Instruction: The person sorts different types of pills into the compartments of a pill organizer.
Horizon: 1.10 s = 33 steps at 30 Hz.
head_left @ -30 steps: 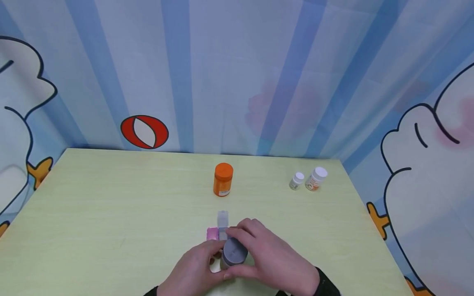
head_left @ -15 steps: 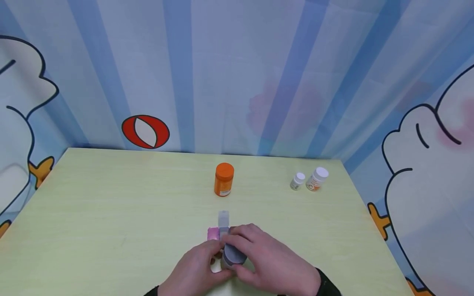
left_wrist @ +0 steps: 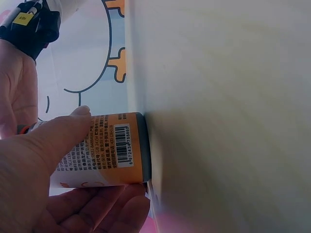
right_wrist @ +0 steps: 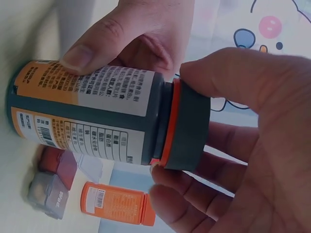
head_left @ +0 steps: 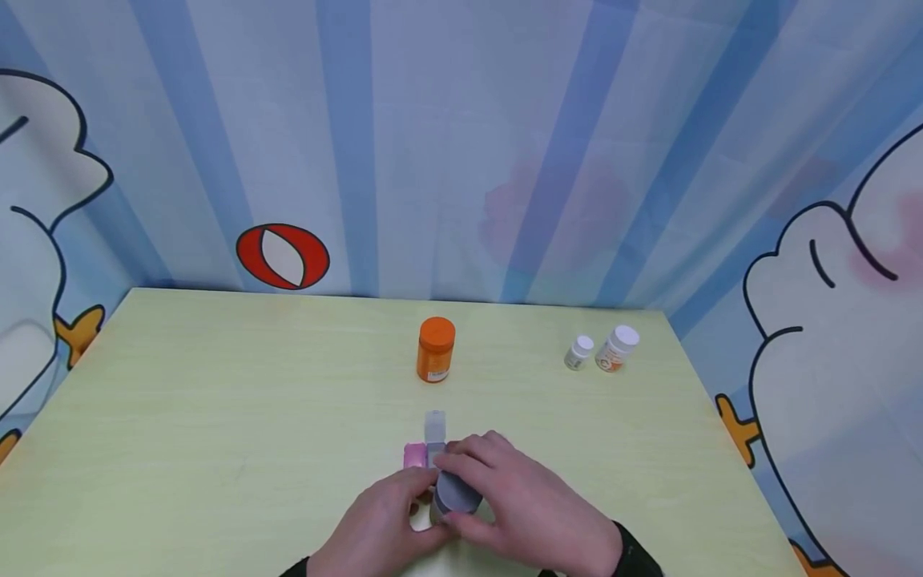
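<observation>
Grey-capped bottle (right_wrist: 104,111), hands (head_left: 385,513) (head_left: 526,503) gripping, right shifted

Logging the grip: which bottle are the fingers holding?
The grey-capped cylindrical plastic bottle with orange-and-white label; the orange plastic bottle and two white-capped bottles stand untouched farther back.

Head view: grey-capped bottle (head_left: 457,497), body mostly hidden by left hand (head_left: 385,517) and right hand (head_left: 526,506). Counter (head_left: 216,417) near edge cut off. Far right corner: labels (head_left: 610,363) on white-capped bottles (head_left: 578,353) illegibly small.
</observation>
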Each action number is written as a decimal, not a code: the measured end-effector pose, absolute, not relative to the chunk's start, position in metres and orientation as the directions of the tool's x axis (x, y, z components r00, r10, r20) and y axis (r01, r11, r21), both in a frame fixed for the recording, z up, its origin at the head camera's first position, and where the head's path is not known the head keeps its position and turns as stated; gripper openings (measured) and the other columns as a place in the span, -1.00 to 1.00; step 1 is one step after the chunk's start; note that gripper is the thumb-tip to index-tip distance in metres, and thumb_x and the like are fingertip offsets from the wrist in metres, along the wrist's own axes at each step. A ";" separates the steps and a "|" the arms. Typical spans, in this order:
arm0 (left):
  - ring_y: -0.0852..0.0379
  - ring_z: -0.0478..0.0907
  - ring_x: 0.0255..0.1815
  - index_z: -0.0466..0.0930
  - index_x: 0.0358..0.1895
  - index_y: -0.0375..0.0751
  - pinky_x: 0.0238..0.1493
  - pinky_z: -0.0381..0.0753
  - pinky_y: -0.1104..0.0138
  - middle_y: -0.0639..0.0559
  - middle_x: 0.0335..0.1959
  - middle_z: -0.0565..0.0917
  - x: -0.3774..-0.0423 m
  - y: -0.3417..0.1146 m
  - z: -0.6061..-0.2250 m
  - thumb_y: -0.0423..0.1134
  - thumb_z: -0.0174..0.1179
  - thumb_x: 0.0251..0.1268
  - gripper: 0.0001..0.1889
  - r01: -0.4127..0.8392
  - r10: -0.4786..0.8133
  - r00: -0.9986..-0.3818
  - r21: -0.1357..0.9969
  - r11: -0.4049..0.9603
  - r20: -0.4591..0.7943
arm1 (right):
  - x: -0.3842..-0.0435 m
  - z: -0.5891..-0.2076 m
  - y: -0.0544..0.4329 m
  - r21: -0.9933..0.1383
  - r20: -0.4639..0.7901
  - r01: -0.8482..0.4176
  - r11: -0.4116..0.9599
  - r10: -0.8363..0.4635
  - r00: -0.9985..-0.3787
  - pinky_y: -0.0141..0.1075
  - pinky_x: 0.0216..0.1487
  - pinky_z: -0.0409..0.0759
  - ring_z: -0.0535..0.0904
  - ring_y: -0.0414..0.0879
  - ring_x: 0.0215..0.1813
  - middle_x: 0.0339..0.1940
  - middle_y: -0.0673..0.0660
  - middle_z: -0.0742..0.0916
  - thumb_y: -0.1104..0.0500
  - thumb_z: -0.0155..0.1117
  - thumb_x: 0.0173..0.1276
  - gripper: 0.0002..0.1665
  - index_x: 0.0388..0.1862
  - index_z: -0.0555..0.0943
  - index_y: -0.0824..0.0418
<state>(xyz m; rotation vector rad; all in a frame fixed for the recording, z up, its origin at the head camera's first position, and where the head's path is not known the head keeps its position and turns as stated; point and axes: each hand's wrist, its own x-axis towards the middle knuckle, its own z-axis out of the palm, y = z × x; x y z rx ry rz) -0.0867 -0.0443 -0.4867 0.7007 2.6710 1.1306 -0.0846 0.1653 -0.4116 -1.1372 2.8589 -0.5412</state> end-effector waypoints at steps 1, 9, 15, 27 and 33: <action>0.36 0.54 -0.19 0.54 -0.03 0.27 -0.09 0.57 0.35 0.41 -0.22 0.59 -0.087 -0.044 -0.487 0.29 0.28 0.09 -0.59 0.354 0.475 -0.879 0.712 0.607 0.031 | -0.084 -0.412 0.166 -0.323 0.113 -0.671 0.667 -0.677 -0.727 -0.46 0.08 0.53 0.36 -0.36 0.15 0.18 -0.25 0.49 -0.23 0.16 0.36 -0.39 0.36 0.37 -0.19; 0.36 0.52 -0.20 0.54 -0.02 0.26 -0.11 0.56 0.36 0.41 -0.23 0.57 -0.087 -0.045 -0.487 0.33 0.29 0.04 -0.54 0.370 0.474 -0.879 0.702 0.608 0.053 | -0.085 -0.411 0.167 -0.336 0.116 -0.660 0.672 -0.666 -0.737 -0.44 0.14 0.51 0.34 -0.34 0.22 0.22 -0.23 0.45 -0.32 0.17 0.31 -0.30 0.38 0.34 -0.18; 0.35 0.52 -0.19 0.53 -0.06 0.33 -0.11 0.56 0.37 0.43 -0.23 0.56 -0.086 -0.045 -0.487 0.35 0.27 0.05 -0.58 0.378 0.478 -0.876 0.712 0.592 0.067 | -0.087 -0.412 0.167 -0.333 0.099 -0.636 0.696 -0.645 -0.758 -0.45 0.04 0.52 0.37 -0.36 0.06 0.08 -0.23 0.50 -0.41 0.15 0.23 -0.25 0.35 0.36 -0.19; 0.35 0.53 -0.22 0.54 -0.04 0.24 -0.13 0.57 0.37 0.41 -0.25 0.57 -0.087 -0.045 -0.487 0.31 0.29 0.06 -0.55 0.374 0.474 -0.879 0.700 0.608 0.058 | -0.084 -0.411 0.167 -0.320 0.102 -0.681 0.658 -0.691 -0.715 -0.38 0.19 0.50 0.34 -0.31 0.24 0.24 -0.22 0.46 -0.24 0.17 0.36 -0.35 0.39 0.33 -0.17; 0.36 0.51 -0.22 0.53 -0.05 0.31 -0.13 0.55 0.37 0.42 -0.25 0.56 -0.088 -0.045 -0.486 0.36 0.26 0.05 -0.56 0.372 0.488 -0.872 0.711 0.597 0.046 | -0.086 -0.411 0.167 -0.338 0.087 -0.635 0.694 -0.649 -0.756 -0.40 0.11 0.52 0.38 -0.33 0.13 0.15 -0.20 0.49 -0.39 0.13 0.27 -0.24 0.40 0.32 -0.18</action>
